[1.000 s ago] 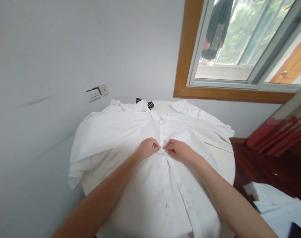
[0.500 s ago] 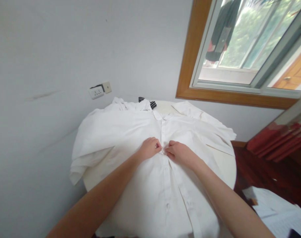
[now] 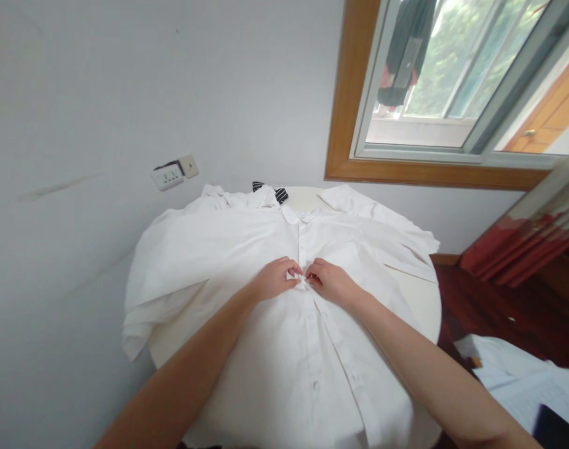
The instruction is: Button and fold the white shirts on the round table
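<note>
R hand [image 3: 330,282] on shirt [image 3: 266,362] (wht)

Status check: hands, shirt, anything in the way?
Left hand and right hand at front of white shirt, exact pinch too small to read. Shirt spread over table, front edges parted below hands. Nothing seen blocking hands; striped cloth beyond collar.

Soft daylight shows at the window [image 3: 446,68], where the foliage [image 3: 446,43] is washed out and blurred. The wall [image 3: 92,100] is evenly grey, darkening at lower left; the floor [image 3: 495,305] is dim. The shirt [image 3: 266,355] is pale with gentle shadows, its buttons soft. Wide-angle stretching skews the edges.
</note>
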The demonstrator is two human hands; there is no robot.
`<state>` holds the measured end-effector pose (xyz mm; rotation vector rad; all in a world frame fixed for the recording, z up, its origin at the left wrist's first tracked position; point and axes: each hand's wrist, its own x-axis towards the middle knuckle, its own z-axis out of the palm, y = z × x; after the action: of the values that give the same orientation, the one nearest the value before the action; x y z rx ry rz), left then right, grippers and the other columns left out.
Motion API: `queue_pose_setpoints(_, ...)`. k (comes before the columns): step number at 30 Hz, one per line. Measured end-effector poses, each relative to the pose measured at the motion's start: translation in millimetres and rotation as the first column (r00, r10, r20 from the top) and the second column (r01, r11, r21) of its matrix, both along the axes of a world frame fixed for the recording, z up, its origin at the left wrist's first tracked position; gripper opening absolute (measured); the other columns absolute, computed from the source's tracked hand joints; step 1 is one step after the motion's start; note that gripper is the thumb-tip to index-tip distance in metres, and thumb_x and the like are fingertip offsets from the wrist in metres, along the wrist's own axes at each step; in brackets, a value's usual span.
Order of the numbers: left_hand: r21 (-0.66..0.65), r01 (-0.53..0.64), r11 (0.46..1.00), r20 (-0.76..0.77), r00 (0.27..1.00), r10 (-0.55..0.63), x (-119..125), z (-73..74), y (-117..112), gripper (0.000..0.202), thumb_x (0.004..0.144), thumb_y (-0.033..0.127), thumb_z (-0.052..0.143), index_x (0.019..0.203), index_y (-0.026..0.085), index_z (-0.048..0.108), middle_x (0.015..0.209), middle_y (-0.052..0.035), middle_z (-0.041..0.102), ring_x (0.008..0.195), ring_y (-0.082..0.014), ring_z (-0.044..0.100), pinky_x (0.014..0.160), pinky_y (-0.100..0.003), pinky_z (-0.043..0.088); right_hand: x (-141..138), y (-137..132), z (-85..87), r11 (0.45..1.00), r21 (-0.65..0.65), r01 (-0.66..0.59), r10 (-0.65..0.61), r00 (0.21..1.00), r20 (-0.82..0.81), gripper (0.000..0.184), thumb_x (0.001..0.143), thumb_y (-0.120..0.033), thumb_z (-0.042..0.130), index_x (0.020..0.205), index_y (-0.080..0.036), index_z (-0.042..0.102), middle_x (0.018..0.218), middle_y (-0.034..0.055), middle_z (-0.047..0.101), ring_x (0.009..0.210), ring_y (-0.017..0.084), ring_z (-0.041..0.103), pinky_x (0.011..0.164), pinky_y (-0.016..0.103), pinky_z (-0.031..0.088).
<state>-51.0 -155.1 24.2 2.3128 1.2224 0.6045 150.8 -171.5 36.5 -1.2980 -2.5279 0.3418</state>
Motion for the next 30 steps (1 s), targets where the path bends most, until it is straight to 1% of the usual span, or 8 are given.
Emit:
queue_pose_setpoints(5,-0.003,-0.003,1.000,-0.019,1.000,0.003,2,2.3,-1,0.015,0.077,0.029,0.059,0.090,0.021,0.063,0.087,-0.0006,0.059,0.071,-0.0116,0.055,0.073,-0.025,0.045,0,1,-4.9,0.999,0.046,-0.015,0.012,0.998,0.062,0.017,0.091,-0.018,0.047,0.101,-0.017,0.061,0.100,0.0061,0.057,0.086,0.013,0.059,0.075,0.022,0.042)
queue_pose_setpoints(10,0.109,-0.045,0.993,-0.061,0.997,0.052,8,-3.7,2,0.015,0.082,0.030,0.054,0.094,0.023,0.062,0.085,-0.0001,0.059,0.075,-0.0132,0.055,0.075,-0.026,0.044,1,7,-13.2,0.997,0.078,0.007,-0.009,1.000,0.028,0.018,0.093,-0.017,0.043,0.102,-0.016,0.059,0.097,0.0060,0.055,0.085,0.013,0.057,0.076,0.022,0.042)
queue_pose_setpoints(12,0.159,-0.057,0.986,-0.071,0.995,0.069,9,-7.3,9,0.016,0.083,0.029,0.054,0.095,0.023,0.062,0.084,0.0000,0.059,0.078,-0.0143,0.056,0.078,-0.027,0.043,1,14,-16.2,0.996,0.082,0.019,-0.019,1.000,0.001,0.019,0.092,-0.014,0.043,0.102,-0.015,0.059,0.098,0.0062,0.055,0.088,0.013,0.057,0.079,0.023,0.042)
queue_pose_setpoints(15,0.194,-0.074,0.978,-0.089,0.992,0.093,11,-10.1,23,0.016,0.083,0.028,0.054,0.097,0.024,0.061,0.085,0.0000,0.060,0.083,-0.0152,0.056,0.082,-0.029,0.043,-1,29,-19.9,0.995,0.094,0.035,-0.033,0.999,-0.029,0.019,0.091,-0.012,0.044,0.101,-0.014,0.060,0.099,0.0066,0.055,0.091,0.013,0.056,0.082,0.023,0.041)
queue_pose_setpoints(21,0.180,-0.138,0.974,-0.121,0.979,0.161,15,-11.7,46,0.016,0.082,0.026,0.055,0.097,0.023,0.060,0.086,-0.0004,0.061,0.081,-0.0152,0.057,0.081,-0.030,0.045,-2,52,-23.7,0.991,0.121,0.059,-0.045,0.992,-0.117,0.018,0.088,-0.009,0.047,0.099,-0.013,0.061,0.098,0.0067,0.056,0.092,0.013,0.055,0.083,0.024,0.041)
queue_pose_setpoints(24,0.184,-0.165,0.969,-0.072,0.981,0.180,12,-16.7,49,0.016,0.079,0.024,0.058,0.095,0.021,0.059,0.086,-0.0011,0.062,0.081,-0.0154,0.059,0.081,-0.031,0.046,0,52,-23.0,0.993,0.110,0.037,-0.015,0.982,-0.189,0.015,0.087,-0.012,0.050,0.097,-0.014,0.062,0.095,0.0055,0.056,0.086,0.012,0.054,0.081,0.023,0.041)
queue_pose_setpoints(27,0.199,-0.161,0.967,-0.031,0.985,0.170,7,-21.9,48,0.015,0.077,0.021,0.059,0.092,0.019,0.058,0.088,-0.0022,0.063,0.084,-0.0157,0.060,0.082,-0.031,0.047,3,47,-21.0,0.997,0.080,0.022,-0.004,0.975,-0.223,0.015,0.087,-0.018,0.054,0.098,-0.014,0.061,0.094,0.0048,0.055,0.076,0.010,0.053,0.075,0.022,0.042)
queue_pose_setpoints(30,0.200,-0.168,0.965,-0.033,0.984,0.178,5,-21.8,45,0.014,0.076,0.020,0.062,0.090,0.018,0.059,0.089,-0.0036,0.064,0.083,-0.0161,0.060,0.081,-0.031,0.048,1,41,-18.7,0.996,0.072,0.046,-0.029,0.975,-0.222,0.024,0.085,-0.029,0.059,0.104,-0.015,0.060,0.096,0.0049,0.054,0.075,0.011,0.053,0.075,0.024,0.042)
